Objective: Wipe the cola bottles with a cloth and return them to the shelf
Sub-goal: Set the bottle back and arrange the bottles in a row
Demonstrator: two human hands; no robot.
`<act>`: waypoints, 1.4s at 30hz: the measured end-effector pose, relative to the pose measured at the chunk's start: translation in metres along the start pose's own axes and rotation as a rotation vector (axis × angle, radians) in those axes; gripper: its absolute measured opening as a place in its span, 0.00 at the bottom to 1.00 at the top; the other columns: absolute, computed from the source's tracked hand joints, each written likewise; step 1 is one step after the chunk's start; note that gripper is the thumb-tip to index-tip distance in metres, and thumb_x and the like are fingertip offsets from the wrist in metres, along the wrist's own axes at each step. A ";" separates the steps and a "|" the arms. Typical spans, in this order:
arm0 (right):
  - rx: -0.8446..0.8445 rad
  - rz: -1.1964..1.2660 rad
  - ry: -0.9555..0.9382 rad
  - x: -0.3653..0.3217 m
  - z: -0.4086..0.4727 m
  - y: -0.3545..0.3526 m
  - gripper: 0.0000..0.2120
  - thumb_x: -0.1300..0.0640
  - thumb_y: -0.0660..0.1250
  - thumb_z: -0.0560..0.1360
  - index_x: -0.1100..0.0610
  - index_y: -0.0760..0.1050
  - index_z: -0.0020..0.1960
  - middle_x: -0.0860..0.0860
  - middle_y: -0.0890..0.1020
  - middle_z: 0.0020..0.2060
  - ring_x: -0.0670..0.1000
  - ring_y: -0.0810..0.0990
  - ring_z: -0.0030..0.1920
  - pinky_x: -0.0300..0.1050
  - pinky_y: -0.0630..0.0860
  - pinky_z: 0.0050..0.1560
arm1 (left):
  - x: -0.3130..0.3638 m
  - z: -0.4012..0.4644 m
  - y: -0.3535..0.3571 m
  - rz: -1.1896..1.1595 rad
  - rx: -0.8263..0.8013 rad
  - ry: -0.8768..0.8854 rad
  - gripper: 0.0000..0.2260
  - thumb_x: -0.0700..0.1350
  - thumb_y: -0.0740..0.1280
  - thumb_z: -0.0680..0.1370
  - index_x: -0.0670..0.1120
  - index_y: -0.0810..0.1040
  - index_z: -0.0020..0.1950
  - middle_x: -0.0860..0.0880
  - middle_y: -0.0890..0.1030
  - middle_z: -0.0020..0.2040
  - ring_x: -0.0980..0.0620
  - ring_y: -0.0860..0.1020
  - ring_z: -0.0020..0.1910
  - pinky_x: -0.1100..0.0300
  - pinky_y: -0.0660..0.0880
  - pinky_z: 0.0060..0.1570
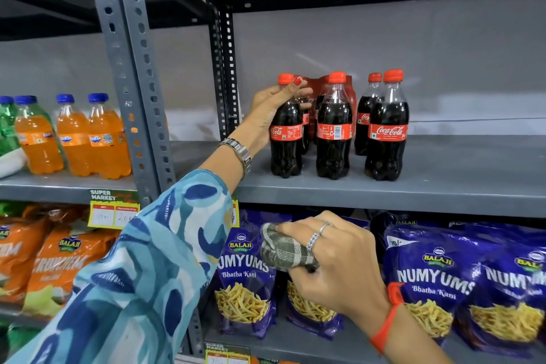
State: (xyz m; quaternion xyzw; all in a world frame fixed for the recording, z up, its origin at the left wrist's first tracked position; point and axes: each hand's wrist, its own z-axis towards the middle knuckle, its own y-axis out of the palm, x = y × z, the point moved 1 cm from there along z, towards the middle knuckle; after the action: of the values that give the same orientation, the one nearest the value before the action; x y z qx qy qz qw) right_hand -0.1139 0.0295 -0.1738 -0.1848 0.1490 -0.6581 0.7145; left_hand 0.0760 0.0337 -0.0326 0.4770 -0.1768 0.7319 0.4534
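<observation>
Several cola bottles with red caps and red labels stand on the grey shelf [443, 174]. My left hand [274, 106] wraps around the neck and shoulder of the leftmost cola bottle [286, 142], which stands upright on the shelf. Beside it stand a middle bottle [334, 139] and a right front bottle [387, 139], with more bottles and a red shrink-wrapped pack behind them. Lower down, in front of the shelf below, my right hand [334, 263] is closed on a bunched grey-and-white checked cloth [283, 248].
A perforated grey upright post [133, 83] divides the shelving. Orange soda bottles [91, 139] with blue caps stand on the left shelf. Blue snack bags [431, 281] and orange snack bags [56, 260] fill the lower shelf. Yellow price tags [113, 213] hang on the shelf edge.
</observation>
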 end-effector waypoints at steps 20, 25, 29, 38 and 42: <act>0.201 -0.482 0.200 0.086 0.017 -0.100 0.17 0.52 0.66 0.61 0.47 0.83 0.48 0.46 0.84 0.35 0.52 0.80 0.36 0.34 0.65 0.31 | 0.008 -0.050 0.039 1.232 0.188 0.603 0.31 0.60 0.53 0.78 0.50 0.47 0.76 0.49 0.48 0.78 0.52 0.44 0.76 0.47 0.38 0.73; 0.061 -0.632 0.338 0.143 0.028 -0.111 0.16 0.54 0.68 0.60 0.53 0.83 0.46 0.53 0.80 0.30 0.58 0.80 0.35 0.42 0.74 0.29 | 0.007 -0.054 0.053 1.382 0.199 0.648 0.31 0.59 0.52 0.78 0.48 0.47 0.76 0.48 0.49 0.78 0.50 0.44 0.76 0.41 0.37 0.72; -0.117 -0.614 0.408 0.171 0.040 -0.111 0.18 0.59 0.70 0.70 0.52 0.77 0.60 0.54 0.83 0.50 0.59 0.77 0.52 0.51 0.76 0.43 | 0.006 -0.059 0.058 1.449 0.219 0.663 0.30 0.59 0.51 0.78 0.47 0.47 0.76 0.48 0.50 0.78 0.49 0.44 0.76 0.40 0.37 0.71; -0.584 -0.717 0.538 0.185 0.044 -0.088 0.14 0.67 0.62 0.74 0.61 0.74 0.59 0.59 0.78 0.58 0.60 0.70 0.64 0.61 0.58 0.72 | 0.009 -0.067 0.050 1.532 0.238 0.652 0.31 0.60 0.50 0.78 0.46 0.49 0.76 0.47 0.51 0.77 0.48 0.46 0.76 0.38 0.38 0.71; -0.669 -0.593 0.631 0.172 0.046 -0.090 0.15 0.63 0.59 0.74 0.60 0.73 0.60 0.61 0.77 0.58 0.61 0.67 0.65 0.64 0.57 0.72 | 0.009 -0.072 0.047 1.557 0.234 0.632 0.31 0.61 0.49 0.78 0.46 0.48 0.76 0.47 0.51 0.77 0.48 0.46 0.76 0.37 0.40 0.71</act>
State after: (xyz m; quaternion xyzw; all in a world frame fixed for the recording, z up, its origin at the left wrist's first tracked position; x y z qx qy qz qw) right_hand -0.1572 -0.1446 -0.0868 -0.2298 0.4988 -0.7715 0.3211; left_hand -0.0032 0.0629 -0.0518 0.0362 -0.2428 0.9476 -0.2042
